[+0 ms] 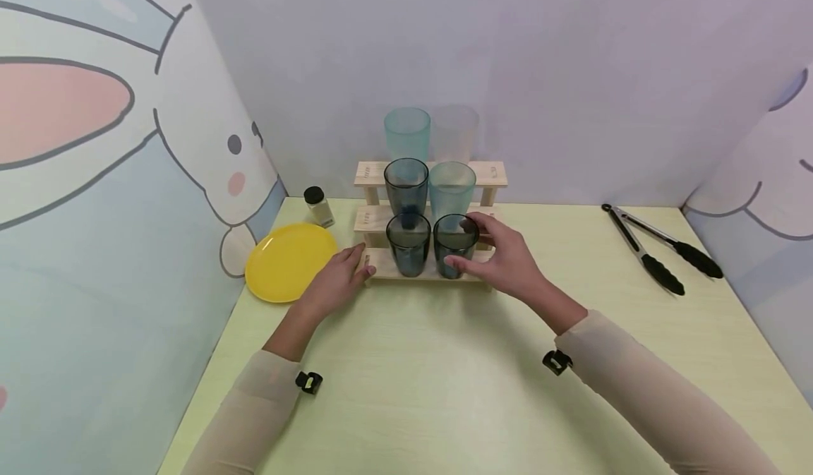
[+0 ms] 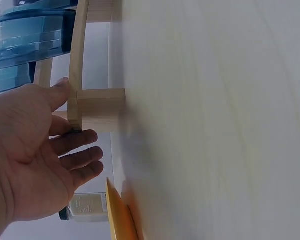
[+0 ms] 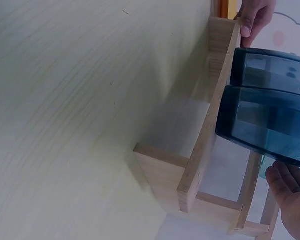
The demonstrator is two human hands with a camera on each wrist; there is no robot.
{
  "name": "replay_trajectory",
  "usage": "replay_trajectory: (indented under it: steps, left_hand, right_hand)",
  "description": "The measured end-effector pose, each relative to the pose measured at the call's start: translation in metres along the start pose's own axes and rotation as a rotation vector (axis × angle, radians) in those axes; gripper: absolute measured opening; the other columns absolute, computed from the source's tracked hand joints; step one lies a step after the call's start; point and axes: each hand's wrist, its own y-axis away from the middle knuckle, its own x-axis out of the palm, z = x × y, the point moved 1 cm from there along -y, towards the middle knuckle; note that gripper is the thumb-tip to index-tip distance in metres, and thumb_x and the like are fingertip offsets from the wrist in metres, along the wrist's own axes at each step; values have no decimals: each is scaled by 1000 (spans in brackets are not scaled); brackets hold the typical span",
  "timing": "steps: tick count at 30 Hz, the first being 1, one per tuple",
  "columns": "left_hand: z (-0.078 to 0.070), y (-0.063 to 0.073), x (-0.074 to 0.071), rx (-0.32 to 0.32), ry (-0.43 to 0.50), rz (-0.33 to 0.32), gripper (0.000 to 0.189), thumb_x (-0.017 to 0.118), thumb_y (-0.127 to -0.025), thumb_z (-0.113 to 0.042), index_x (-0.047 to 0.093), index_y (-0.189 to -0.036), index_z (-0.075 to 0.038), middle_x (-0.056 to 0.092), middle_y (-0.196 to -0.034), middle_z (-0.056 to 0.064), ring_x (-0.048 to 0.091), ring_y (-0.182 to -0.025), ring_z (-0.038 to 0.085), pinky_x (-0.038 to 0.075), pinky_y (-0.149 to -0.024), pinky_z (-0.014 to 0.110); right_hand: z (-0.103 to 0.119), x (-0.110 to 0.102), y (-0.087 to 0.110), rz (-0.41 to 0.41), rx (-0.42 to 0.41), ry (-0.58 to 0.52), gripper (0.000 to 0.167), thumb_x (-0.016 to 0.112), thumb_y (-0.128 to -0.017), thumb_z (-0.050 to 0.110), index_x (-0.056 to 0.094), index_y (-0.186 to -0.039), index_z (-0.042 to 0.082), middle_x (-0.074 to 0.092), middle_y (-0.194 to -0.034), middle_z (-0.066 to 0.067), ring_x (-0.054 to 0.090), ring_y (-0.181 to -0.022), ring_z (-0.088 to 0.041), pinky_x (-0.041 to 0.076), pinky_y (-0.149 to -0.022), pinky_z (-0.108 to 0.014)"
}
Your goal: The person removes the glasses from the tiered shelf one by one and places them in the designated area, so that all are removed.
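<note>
A three-step wooden rack (image 1: 381,270) carries plastic cups, two on each step. My left hand (image 1: 336,277) pinches the left end of its lowest step, thumb on top and index finger at the edge, as the left wrist view shows. On that step stand two dark grey cups, a left one (image 1: 409,245) and a right one (image 1: 454,245). My right hand (image 1: 504,256) holds the right one from its right side, thumb in front and fingers behind. Above stand another dark cup (image 1: 406,185) and a pale teal cup (image 1: 452,185). A teal cup (image 1: 407,130) and a clear cup (image 1: 456,133) top the rack.
Left of the rack lies a yellow plate (image 1: 288,263), with a small black-capped jar (image 1: 319,207) behind it. Black-handled metal tongs (image 1: 660,249) lie far right. A wall (image 1: 546,73) rises close behind the rack, and another borders the table on the left.
</note>
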Motion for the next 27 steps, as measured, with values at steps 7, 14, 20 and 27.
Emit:
replay_trajectory:
  steps: [7, 14, 20, 27]
  left_hand:
    - [0, -1, -2, -2, 16, 18, 81, 51, -117, -51, 24, -176, -3, 45, -172, 27, 45, -159, 45, 40, -129, 60]
    - [1, -2, -2, -3, 46, 36, 82, 52, -116, -51, 23, -176, -2, 46, -172, 25, 47, -159, 43, 41, -129, 59]
    - [1, -2, -2, 5, 53, 38, 82, 52, -117, -51, 23, -176, -2, 46, -171, 26, 48, -158, 43, 41, -128, 59]
    - [3, -3, -2, 12, 57, 29, 83, 53, -116, -51, 25, -175, 0, 48, -170, 26, 48, -158, 42, 41, -129, 58]
  right_hand:
    - [1, 3, -2, -6, 2, -12, 79, 99, -86, 34, 61, -150, 7, 72, -139, -16, 72, -127, -34, 59, -112, -56]
    - [-2, 7, -2, -30, 11, -9, 81, 100, -85, 34, 61, -151, 7, 74, -135, -14, 74, -123, -35, 61, -107, -59]
    - [-6, 12, 0, -68, 3, -53, 79, 99, -86, 30, 61, -153, 10, 74, -134, -14, 75, -120, -36, 64, -101, -57]
    - [-6, 16, -1, -109, -28, -90, 71, 97, -88, 26, 65, -150, 12, 75, -132, -14, 76, -117, -34, 65, -97, -55]
